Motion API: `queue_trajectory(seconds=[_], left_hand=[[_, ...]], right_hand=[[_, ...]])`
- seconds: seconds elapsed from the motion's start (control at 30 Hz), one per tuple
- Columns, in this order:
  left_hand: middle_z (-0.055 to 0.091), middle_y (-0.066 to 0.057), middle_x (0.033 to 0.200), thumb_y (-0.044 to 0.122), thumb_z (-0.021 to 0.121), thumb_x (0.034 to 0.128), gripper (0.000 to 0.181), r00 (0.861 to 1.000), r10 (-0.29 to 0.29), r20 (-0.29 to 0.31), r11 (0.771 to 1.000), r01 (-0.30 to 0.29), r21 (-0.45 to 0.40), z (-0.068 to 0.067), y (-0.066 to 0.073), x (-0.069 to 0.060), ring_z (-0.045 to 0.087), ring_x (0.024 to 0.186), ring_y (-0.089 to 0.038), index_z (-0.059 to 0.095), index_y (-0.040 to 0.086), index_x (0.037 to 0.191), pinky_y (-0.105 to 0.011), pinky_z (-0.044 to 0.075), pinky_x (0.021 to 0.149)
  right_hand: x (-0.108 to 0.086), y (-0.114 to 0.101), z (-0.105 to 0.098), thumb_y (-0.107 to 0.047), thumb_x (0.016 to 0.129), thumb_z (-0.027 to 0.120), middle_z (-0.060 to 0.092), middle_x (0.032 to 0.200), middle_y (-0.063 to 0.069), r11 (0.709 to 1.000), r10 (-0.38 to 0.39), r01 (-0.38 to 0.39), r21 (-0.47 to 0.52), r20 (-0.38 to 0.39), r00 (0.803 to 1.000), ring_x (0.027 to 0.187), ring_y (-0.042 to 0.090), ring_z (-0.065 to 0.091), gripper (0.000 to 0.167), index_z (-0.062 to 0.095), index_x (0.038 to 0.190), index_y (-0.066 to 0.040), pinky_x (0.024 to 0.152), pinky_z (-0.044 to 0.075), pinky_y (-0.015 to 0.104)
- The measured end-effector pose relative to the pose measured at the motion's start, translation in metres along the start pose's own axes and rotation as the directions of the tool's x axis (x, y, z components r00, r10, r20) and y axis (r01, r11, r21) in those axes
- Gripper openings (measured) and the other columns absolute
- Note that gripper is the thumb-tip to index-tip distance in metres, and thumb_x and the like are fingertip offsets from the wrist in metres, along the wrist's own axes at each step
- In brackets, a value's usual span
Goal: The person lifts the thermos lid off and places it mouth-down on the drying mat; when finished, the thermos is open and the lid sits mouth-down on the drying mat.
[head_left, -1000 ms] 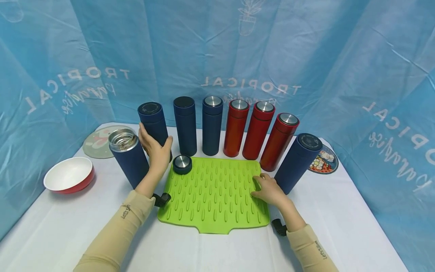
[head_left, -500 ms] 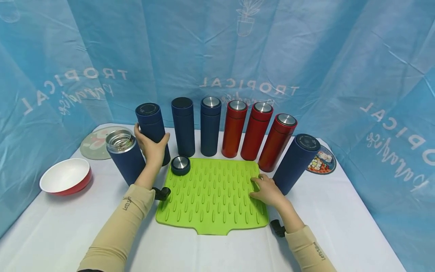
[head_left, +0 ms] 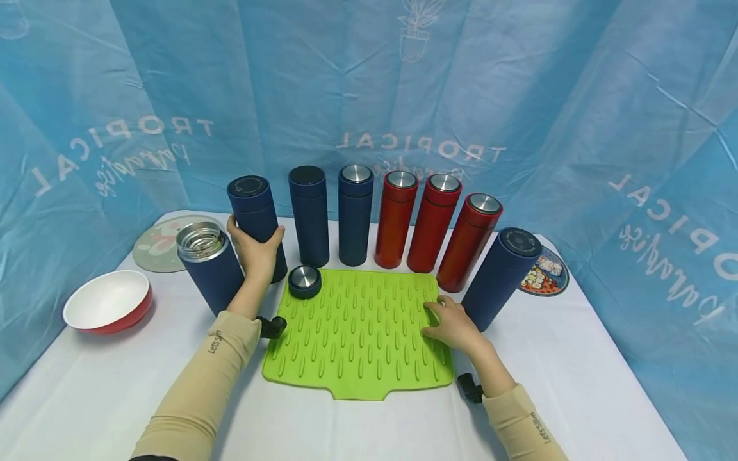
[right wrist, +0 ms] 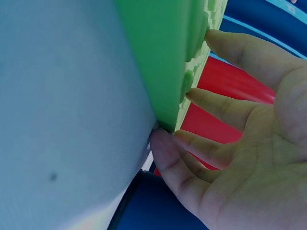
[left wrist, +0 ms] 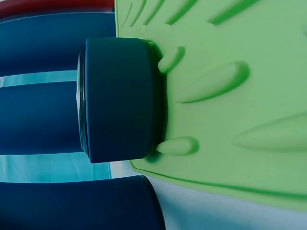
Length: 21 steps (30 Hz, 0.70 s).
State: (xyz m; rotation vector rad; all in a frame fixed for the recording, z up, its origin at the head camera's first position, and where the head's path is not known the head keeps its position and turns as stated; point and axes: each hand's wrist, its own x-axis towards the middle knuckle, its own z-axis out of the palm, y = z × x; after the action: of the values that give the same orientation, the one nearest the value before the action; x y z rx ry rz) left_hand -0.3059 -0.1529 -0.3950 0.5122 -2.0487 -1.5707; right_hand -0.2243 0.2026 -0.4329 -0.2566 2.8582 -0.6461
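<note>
In the head view my left hand (head_left: 257,255) holds a dark blue bottle (head_left: 254,205), fingers at its left side and thumb at its right. An open blue bottle (head_left: 214,275) with a steel mouth stands just left of that hand. A loose lid (head_left: 304,282) sits on the green mat's (head_left: 360,339) back left corner; the left wrist view shows this lid (left wrist: 120,100), with the hand out of sight. My right hand (head_left: 455,325) rests at the mat's right edge with bent, spread fingers; in the right wrist view its fingertips (right wrist: 193,94) touch the edge.
Behind the mat stand two blue bottles (head_left: 310,218) (head_left: 355,218) and several red ones (head_left: 434,224). Another blue bottle (head_left: 498,278) stands right of my right hand. A red-and-white bowl (head_left: 108,301) and round mats (head_left: 167,246) (head_left: 544,275) lie at the sides.
The blue bottle in my left hand has shifted slightly nearer, its base lower in view. My right hand has stayed at the mat's edge. The whole head view has drifted a little.
</note>
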Motion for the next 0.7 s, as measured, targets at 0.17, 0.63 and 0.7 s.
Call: queue_trajectory(seconds=[0.17,0.63,0.7], left_hand=[[0.024,-0.009,0.147,0.034,0.069,0.0803,0.092,1.000,0.007,0.002,1.000,-0.007,0.007,-0.0006,-0.0001,0.0001,0.029,0.133,-0.024,0.006,0.021,0.146,-0.039,0.025,0.108],[0.027,-0.006,0.146,0.029,0.072,0.0792,0.089,0.996,0.086,0.009,0.996,-0.086,-0.040,-0.0033,0.0034,-0.0070,0.031,0.133,-0.022,0.014,0.024,0.146,-0.042,0.025,0.107],[0.029,-0.005,0.146,0.028,0.073,0.0784,0.087,0.991,0.130,0.004,0.991,-0.130,-0.036,-0.0030,0.0062,-0.0090,0.032,0.132,-0.022,0.017,0.025,0.145,-0.043,0.027,0.106]], right_hand=[[0.0000,0.0006,-0.0002,-0.024,0.081,0.070,0.036,0.138,0.026,1.000,0.000,0.000,-0.006,0.001,1.000,0.124,0.044,0.036,0.059,0.050,0.132,-0.004,0.096,0.034,0.058],[0.0009,0.0012,0.0007,-0.025,0.081,0.070,0.036,0.139,0.026,1.000,0.005,-0.005,-0.009,-0.001,1.000,0.123,0.044,0.036,0.059,0.050,0.132,-0.005,0.096,0.035,0.058],[0.0009,0.0015,0.0008,-0.025,0.080,0.070,0.036,0.139,0.026,1.000,0.008,-0.008,-0.009,-0.004,1.000,0.123,0.044,0.036,0.059,0.051,0.132,-0.005,0.096,0.035,0.058]])
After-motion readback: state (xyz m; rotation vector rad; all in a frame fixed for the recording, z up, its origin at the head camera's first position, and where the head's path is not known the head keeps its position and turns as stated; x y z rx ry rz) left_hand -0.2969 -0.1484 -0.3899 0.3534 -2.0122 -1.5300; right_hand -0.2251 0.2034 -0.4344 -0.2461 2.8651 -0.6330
